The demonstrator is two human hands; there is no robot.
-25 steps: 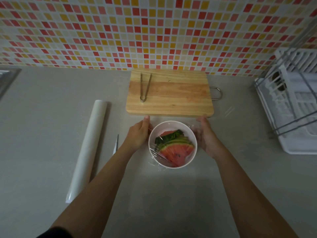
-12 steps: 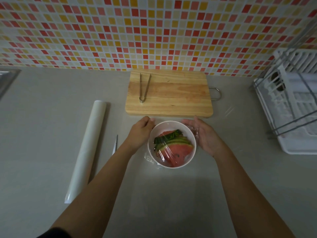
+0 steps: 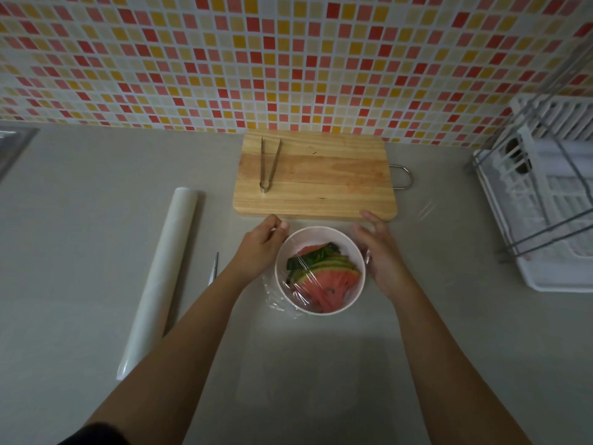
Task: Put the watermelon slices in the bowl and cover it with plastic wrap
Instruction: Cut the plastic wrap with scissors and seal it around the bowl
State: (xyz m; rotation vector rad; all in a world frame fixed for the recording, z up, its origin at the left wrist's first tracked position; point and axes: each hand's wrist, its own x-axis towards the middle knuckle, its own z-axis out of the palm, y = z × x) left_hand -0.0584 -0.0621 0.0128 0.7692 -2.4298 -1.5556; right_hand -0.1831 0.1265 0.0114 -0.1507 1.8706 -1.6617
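A white bowl (image 3: 322,232) stands on the grey counter just in front of the cutting board. Watermelon slices (image 3: 327,277) with green rind lie inside it under a clear sheet of plastic wrap (image 3: 279,298) that bunches loosely at the bowl's lower left. My left hand (image 3: 261,248) presses against the bowl's left side, fingers curled at the rim. My right hand (image 3: 382,255) cups the right side with fingers spread over the wrap. The plastic wrap roll (image 3: 160,274) lies to the left.
A wooden cutting board (image 3: 321,178) with metal tongs (image 3: 269,165) on it sits behind the bowl. A small knife (image 3: 214,268) lies between roll and left arm. A white dish rack (image 3: 545,213) stands at the right. The tiled wall runs along the back.
Both hands have shifted around the bowl's sides, smoothing the wrap down. The right hand moved from the far rim toward the bowl's right side. The bowl stays in place.
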